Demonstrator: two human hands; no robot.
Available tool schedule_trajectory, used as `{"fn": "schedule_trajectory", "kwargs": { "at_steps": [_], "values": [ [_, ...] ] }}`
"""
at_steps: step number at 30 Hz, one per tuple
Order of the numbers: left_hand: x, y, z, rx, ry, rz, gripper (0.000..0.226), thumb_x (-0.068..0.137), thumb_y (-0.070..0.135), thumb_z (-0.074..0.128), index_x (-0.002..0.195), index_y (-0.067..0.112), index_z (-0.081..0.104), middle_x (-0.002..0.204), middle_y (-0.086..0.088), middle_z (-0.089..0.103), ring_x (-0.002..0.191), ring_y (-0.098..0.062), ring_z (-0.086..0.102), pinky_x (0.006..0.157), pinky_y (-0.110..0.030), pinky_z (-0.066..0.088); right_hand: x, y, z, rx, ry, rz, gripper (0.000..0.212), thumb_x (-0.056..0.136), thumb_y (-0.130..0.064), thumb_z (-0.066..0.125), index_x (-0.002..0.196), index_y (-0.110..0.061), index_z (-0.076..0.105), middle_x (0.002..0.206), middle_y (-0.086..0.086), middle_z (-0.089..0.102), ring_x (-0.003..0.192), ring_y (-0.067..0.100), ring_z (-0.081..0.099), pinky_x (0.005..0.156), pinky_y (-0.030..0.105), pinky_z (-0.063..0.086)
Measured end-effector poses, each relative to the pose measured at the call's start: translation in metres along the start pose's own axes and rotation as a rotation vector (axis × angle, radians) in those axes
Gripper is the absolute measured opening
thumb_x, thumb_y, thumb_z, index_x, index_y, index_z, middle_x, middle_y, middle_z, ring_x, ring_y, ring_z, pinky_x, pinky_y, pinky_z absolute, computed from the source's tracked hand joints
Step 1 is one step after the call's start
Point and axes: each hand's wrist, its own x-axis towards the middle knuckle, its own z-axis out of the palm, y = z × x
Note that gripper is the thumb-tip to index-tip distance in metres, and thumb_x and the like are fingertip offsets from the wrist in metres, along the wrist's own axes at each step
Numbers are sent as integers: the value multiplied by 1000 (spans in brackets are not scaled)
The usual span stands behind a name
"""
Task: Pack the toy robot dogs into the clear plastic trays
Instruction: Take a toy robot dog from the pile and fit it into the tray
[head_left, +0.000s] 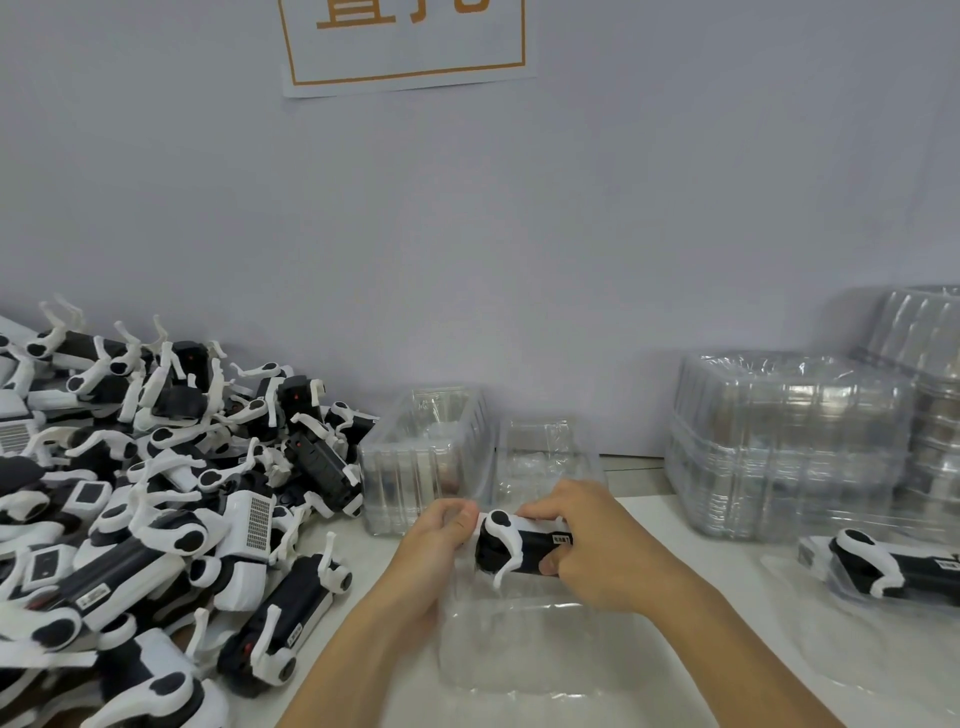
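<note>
A small black-and-white plastic toy robot dog (522, 545) is held between both hands above a clear plastic tray (519, 654) that lies on the white table (691, 525) in front of the person. The dog has a black blocky body, a white upper shell, rounded white hip pieces with black oval centres, and thin white bent legs; one leg hangs down from its near side. A small white label with dark print sits on the body near the right hand. Its long axis runs left to right across the view, roughly level; which end is the head I cannot tell.

The left hand (441, 540) grips the dog's left end, fingers curled round it. The right hand (587, 540) clamps the right end, fingers over the top and thumb pressing from below.

To the left lies a big heap of loose black-and-white toy robot dogs (156, 483), legs pointing every way. Behind the hands stand two empty clear plastic trays (431, 462), just beside each other. At the right rise tall stacks of nested clear trays (789, 447), and in front of them a packed toy dog in a clear tray (883, 571) lies with its long axis also left to right.
</note>
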Motion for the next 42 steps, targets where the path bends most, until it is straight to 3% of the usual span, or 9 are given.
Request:
{"fn": "schedule_trajectory", "kwargs": {
  "at_steps": [4, 12, 15, 20, 22, 26, 30, 35, 42],
  "values": [
    [1, -2, -1, -19, 13, -1, 16, 100, 27, 58, 106, 17, 69, 107, -11, 74, 94, -26, 71, 77, -39, 57, 1, 1, 0, -5, 5, -5, 38, 77, -5, 66, 101, -33, 73, 91, -1, 59, 93, 18, 52, 83, 46, 52],
    [-1, 0, 0, -23, 25, -19, 13, 99, 22, 61, 108, 17, 68, 118, -16, 69, 115, -38, 62, 99, -52, 50, 3, 4, -1, -16, -13, -24, 39, 80, -7, 69, 104, -37, 72, 86, -11, 50, 96, 16, 45, 86, 40, 48],
    [0, 0, -1, -17, 16, -22, 14, 99, 21, 61, 110, 17, 68, 120, -15, 68, 115, -37, 62, 94, -48, 52, 3, 5, -1, -9, -27, -28, 40, 81, -6, 68, 104, -39, 72, 86, -14, 48, 96, 14, 43, 86, 37, 46],
    [3, -2, 0, 70, 37, 14, 18, 100, 10, 56, 110, 20, 67, 122, -3, 67, 116, -31, 62, 107, -51, 45, 3, 6, -1, 6, -28, -20, 45, 82, -7, 70, 109, -43, 71, 89, -16, 46, 95, 11, 41, 85, 32, 44],
    [3, -3, 0, 86, 25, 10, 18, 100, 12, 56, 112, 21, 66, 120, -5, 68, 113, -28, 63, 101, -46, 50, 4, 7, 0, 20, -23, -19, 45, 83, -7, 70, 111, -43, 70, 90, -16, 46, 93, 8, 40, 81, 28, 39],
    [1, -1, -1, 40, 17, -20, 19, 95, 16, 60, 110, 24, 68, 111, -7, 70, 98, -22, 68, 70, -32, 53, 4, 7, 0, 39, -12, -19, 45, 82, -7, 72, 111, -42, 70, 91, -17, 47, 93, 7, 41, 83, 28, 40],
    [0, 1, -1, 62, 17, -51, 24, 93, 12, 59, 110, 25, 68, 110, -6, 69, 93, -21, 66, 64, -31, 50, 4, 8, 0, 17, -21, -21, 45, 83, -7, 71, 112, -42, 70, 90, -18, 45, 96, 10, 40, 86, 30, 43],
    [0, 4, 5, 99, 66, -53, 41, 87, -12, 45, 108, 18, 64, 116, -4, 65, 111, -24, 61, 96, -41, 53, 5, 10, 5, 24, -32, 27, 48, 85, -7, 71, 119, -41, 66, 98, -14, 44, 106, 10, 43, 91, 26, 42],
    [-2, 6, 7, 115, 78, -47, 42, 86, -15, 45, 108, 16, 63, 114, -5, 63, 103, -20, 59, 89, -34, 48, 6, 12, 5, 32, -12, 33, 46, 82, -10, 73, 117, -40, 69, 107, -13, 51, 103, 6, 47, 87, 23, 43]
  ]
}}
